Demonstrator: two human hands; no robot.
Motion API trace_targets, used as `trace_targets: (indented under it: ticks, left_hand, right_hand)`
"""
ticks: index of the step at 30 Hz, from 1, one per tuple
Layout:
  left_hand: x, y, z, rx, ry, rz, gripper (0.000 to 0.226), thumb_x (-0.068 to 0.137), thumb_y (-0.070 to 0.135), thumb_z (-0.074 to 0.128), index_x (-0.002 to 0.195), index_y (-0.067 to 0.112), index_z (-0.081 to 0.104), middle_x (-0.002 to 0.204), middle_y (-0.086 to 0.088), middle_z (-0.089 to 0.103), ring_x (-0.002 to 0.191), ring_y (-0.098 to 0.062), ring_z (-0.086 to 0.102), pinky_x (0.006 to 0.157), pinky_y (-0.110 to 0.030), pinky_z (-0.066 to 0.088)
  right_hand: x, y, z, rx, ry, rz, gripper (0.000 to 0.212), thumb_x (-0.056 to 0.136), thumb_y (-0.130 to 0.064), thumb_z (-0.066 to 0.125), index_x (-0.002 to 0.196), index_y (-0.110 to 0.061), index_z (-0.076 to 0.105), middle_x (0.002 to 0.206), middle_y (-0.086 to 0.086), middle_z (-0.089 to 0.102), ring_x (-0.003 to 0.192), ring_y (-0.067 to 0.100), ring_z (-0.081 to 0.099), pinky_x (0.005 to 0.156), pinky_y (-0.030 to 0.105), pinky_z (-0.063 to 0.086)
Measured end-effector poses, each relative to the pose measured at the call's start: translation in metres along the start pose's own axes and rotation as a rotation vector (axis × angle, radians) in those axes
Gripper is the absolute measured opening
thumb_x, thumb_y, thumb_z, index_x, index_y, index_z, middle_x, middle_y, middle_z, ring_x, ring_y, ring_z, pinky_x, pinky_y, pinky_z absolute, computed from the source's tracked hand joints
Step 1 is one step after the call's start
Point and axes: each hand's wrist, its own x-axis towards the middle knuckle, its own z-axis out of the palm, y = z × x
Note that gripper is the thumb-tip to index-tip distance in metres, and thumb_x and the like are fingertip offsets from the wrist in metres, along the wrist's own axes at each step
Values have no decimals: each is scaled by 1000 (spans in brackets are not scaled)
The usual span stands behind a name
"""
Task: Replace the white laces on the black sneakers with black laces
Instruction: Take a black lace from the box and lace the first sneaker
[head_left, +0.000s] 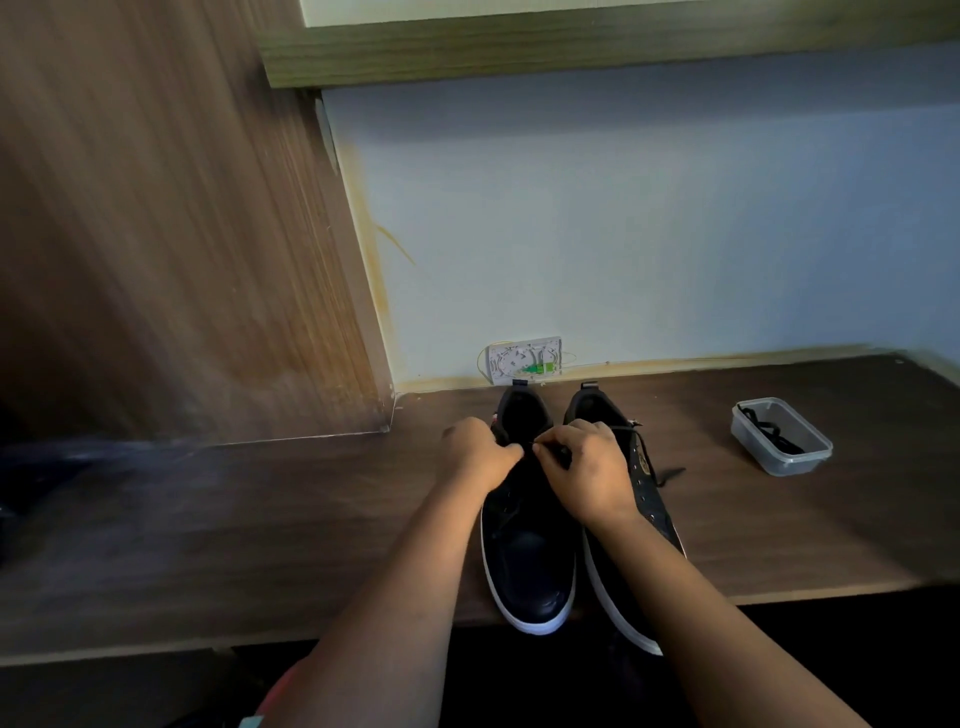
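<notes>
Two black sneakers with white soles stand side by side on the dark wooden desk, toes toward me. Over the top eyelets of the left sneaker (530, 561), my left hand (478, 454) and my right hand (584, 470) meet, fingers curled and pinching a thin black lace (540, 442) between them. The right sneaker (647, 499) carries a black lace whose loose end (670, 474) trails onto the desk at its right. The left sneaker's upper lacing is hidden under my hands. No white lace is in view.
A clear plastic tub (810, 457) holding a dark lace sits on the desk to the right. A white wall box (524, 361) with green parts is behind the shoes. A wooden cabinet side (182, 234) rises at left. The desk's front edge (311, 639) runs below the shoes' toes.
</notes>
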Motion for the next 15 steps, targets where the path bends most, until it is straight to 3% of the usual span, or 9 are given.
trace_targets:
  ticks: [3, 8, 12, 15]
  left_hand:
    - [10, -13, 4, -380, -120, -103, 22, 83, 7, 70, 64, 1, 61, 69, -15, 64, 73, -28, 70, 72, -44, 60]
    - [2, -16, -6, -682, -201, -182, 10, 90, -2, 62, 80, -2, 59, 90, -20, 62, 76, -22, 63, 50, -22, 54]
    - [2, -18, -5, -689, -198, -200, 15, 90, -2, 58, 76, 1, 62, 93, -21, 66, 84, -27, 66, 51, -23, 54]
    - [5, -18, -6, -719, -200, -227, 16, 91, -1, 49, 90, -7, 64, 92, -25, 67, 76, -28, 67, 50, -25, 56]
  right_hand:
    - [1, -9, 4, -74, -16, -10, 8, 84, -25, 68, 88, -23, 74, 83, -3, 65, 87, 25, 51, 72, 35, 45]
    - [6, -28, 10, -166, -132, 47, 16, 88, -30, 61, 98, -26, 73, 99, -5, 65, 103, 26, 45, 75, 34, 33]
    - [10, -34, 14, -141, -185, 85, 16, 91, -27, 59, 101, -26, 72, 104, -7, 62, 108, 25, 41, 77, 33, 27]
    - [15, -34, 13, -111, -229, 125, 15, 91, -25, 61, 100, -28, 72, 106, -8, 60, 109, 24, 39, 80, 35, 29]
